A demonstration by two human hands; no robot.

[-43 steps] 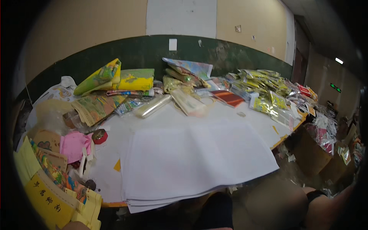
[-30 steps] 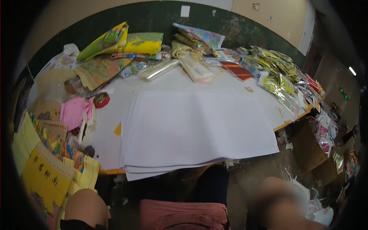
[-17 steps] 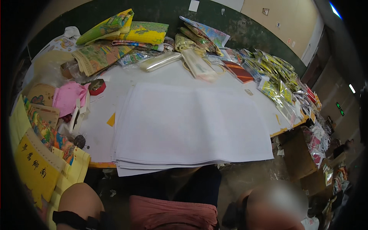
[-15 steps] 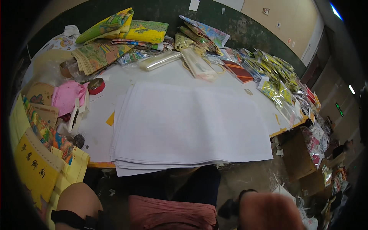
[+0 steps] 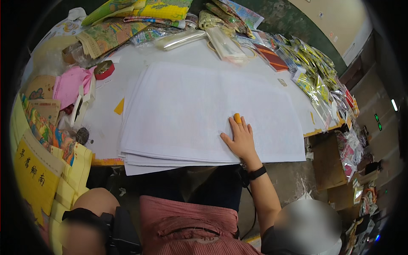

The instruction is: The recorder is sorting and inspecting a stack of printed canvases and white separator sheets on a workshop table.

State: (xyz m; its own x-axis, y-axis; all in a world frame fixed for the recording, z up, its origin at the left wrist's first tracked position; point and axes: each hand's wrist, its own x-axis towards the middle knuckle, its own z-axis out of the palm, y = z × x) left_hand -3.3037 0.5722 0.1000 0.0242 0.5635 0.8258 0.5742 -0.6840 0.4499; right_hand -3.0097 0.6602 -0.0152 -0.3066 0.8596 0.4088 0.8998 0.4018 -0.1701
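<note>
A stack of large white paper sheets point(image 5: 191, 106) lies across the front of the table, its near edge hanging slightly over the rim. My right hand point(image 5: 242, 141) rests palm down on the top sheet, toward the right half, with fingers spread. One fingertip wears an orange-yellow finger cot point(image 5: 237, 118). A dark band circles the right wrist. At the lower left my bent left arm point(image 5: 97, 199) shows with black straps around it; I cannot make out the left hand there.
Folded yellow printed sheets point(image 5: 163, 9) and clear plastic sleeves point(image 5: 227, 46) line the back. Bagged yellow-green packets point(image 5: 308, 59) are heaped at the right. A red tape roll point(image 5: 104, 70), pink cloth point(image 5: 72, 87) and dark round object point(image 5: 82, 136) sit on the left.
My right hand has come from the lower right onto the paper and lies flat on it. The view has tilted down, so the table appears higher. The left arm stays low at the left.
</note>
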